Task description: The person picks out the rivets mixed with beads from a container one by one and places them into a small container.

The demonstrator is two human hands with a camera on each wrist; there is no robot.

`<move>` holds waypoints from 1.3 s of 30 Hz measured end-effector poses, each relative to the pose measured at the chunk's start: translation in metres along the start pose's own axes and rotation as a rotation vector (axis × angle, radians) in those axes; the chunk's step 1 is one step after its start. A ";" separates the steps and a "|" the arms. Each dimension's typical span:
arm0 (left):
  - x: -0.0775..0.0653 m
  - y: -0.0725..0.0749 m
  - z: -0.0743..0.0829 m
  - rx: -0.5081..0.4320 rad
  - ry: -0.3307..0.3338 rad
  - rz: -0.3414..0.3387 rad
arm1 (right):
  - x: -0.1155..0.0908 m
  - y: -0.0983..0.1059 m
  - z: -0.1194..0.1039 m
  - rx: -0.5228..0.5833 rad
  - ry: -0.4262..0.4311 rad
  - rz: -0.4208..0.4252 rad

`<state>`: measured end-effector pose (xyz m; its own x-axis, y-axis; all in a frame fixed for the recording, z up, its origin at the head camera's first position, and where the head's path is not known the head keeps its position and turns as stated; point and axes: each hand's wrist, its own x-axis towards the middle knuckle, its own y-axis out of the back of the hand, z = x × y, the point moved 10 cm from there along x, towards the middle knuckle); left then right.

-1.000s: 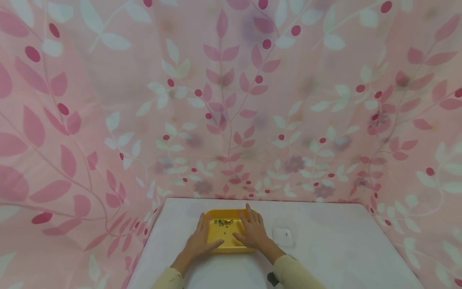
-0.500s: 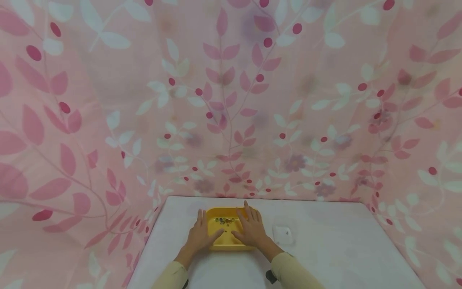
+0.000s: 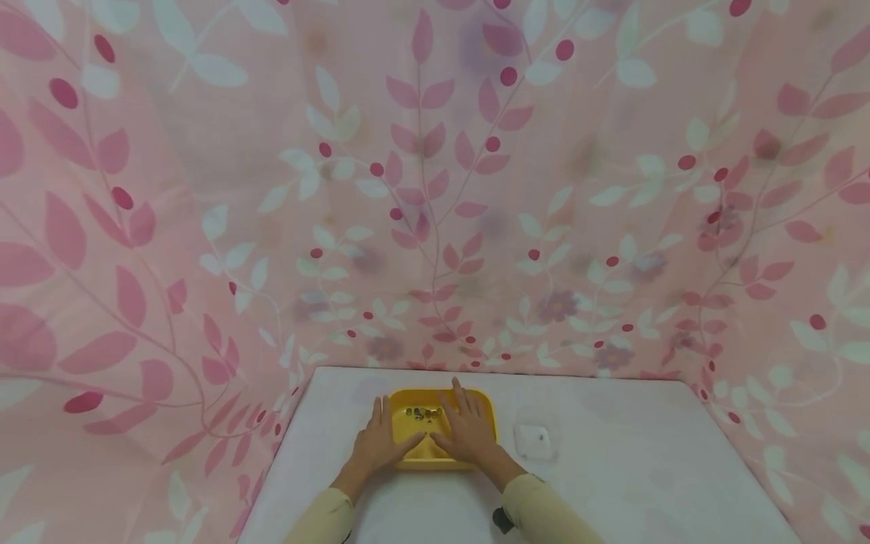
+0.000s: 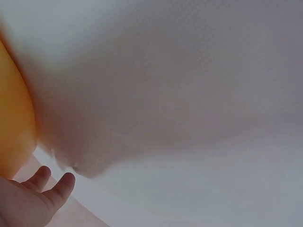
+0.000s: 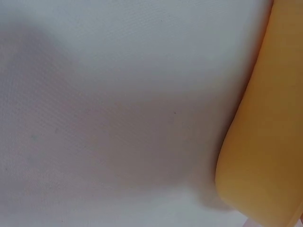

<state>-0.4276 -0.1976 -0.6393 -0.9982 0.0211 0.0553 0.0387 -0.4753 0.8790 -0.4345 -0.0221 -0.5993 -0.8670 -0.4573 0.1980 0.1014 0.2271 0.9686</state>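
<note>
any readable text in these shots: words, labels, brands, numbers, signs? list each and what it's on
None readable.
Tray: no lettering visible.
Clear box: none legible.
Small pieces in the tray: too small to tell if marked.
Backdrop: leaf print, no lettering.

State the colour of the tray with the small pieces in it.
The tray is plain yellow; the head view shows it best.

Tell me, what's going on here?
Someone in cream sleeves has the left grip at the left side of a shallow yellow rectangular tray and the right grip over its right side. Small round shiny pieces lie inside, toward the far edge. A clear square box sits to the right on the white table.
</note>
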 end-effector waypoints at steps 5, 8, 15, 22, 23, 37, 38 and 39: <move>-0.002 -0.001 -0.002 -0.013 0.021 -0.019 | 0.000 -0.001 -0.002 0.058 0.016 0.021; -0.002 -0.002 -0.001 -0.025 0.024 -0.026 | 0.000 0.000 -0.003 0.073 0.027 0.039; -0.001 -0.003 -0.002 -0.033 0.039 -0.036 | 0.004 -0.002 -0.003 0.093 0.047 0.059; 0.000 -0.002 -0.005 -0.035 0.047 -0.030 | 0.006 -0.004 -0.005 0.105 0.048 0.055; 0.000 -0.002 -0.004 -0.036 0.045 -0.029 | 0.006 -0.005 -0.005 0.105 0.040 0.043; -0.001 -0.003 -0.003 -0.038 0.039 -0.028 | 0.012 -0.009 -0.004 0.325 -0.009 0.001; -0.001 -0.003 -0.003 -0.039 0.045 -0.031 | 0.013 -0.011 -0.004 0.333 -0.011 -0.005; -0.001 -0.003 -0.004 -0.042 0.047 -0.034 | 0.013 -0.013 -0.003 0.345 -0.022 -0.014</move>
<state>-0.4271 -0.1997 -0.6434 -1.0000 -0.0034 0.0025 0.0039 -0.5113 0.8594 -0.4456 -0.0338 -0.6084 -0.8776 -0.4449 0.1785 -0.0783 0.5003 0.8623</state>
